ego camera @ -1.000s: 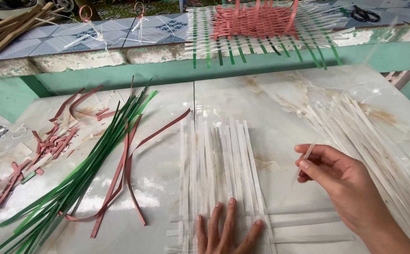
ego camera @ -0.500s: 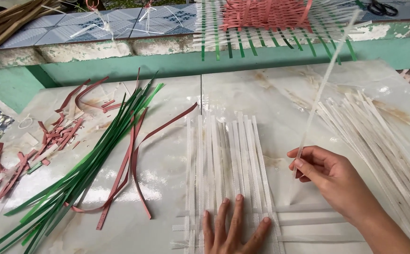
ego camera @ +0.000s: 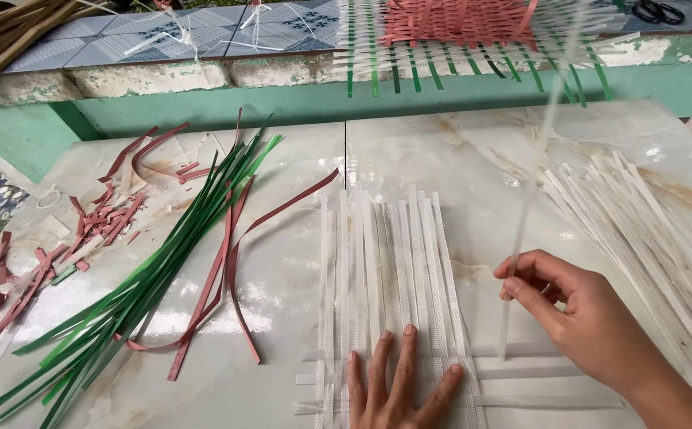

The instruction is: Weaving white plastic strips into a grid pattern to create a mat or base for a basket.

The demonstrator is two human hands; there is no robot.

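My left hand (ego camera: 400, 384) lies flat, fingers spread, on a mat of white plastic strips (ego camera: 386, 254) laid side by side lengthwise, with a few white strips (ego camera: 533, 370) crossing under it near the bottom. My right hand (ego camera: 568, 310) pinches one long white strip (ego camera: 525, 214) near its lower end. That strip stands almost upright, blurred at the top, just right of the mat. A loose heap of white strips (ego camera: 648, 230) lies to the right of my right hand.
A bundle of green strips (ego camera: 151, 278) and curled red strips (ego camera: 231, 254) lie to the left, with red offcuts (ego camera: 84, 230) beyond. On the tiled ledge behind sit a half-woven red and green mat (ego camera: 457, 24) and scissors (ego camera: 657, 11). The marble table (ego camera: 441, 143) ends at a green wall.
My right hand has lifted the single white strip from a low slant to nearly upright and moved it left toward the mat. My left hand has stayed pressed on the mat.
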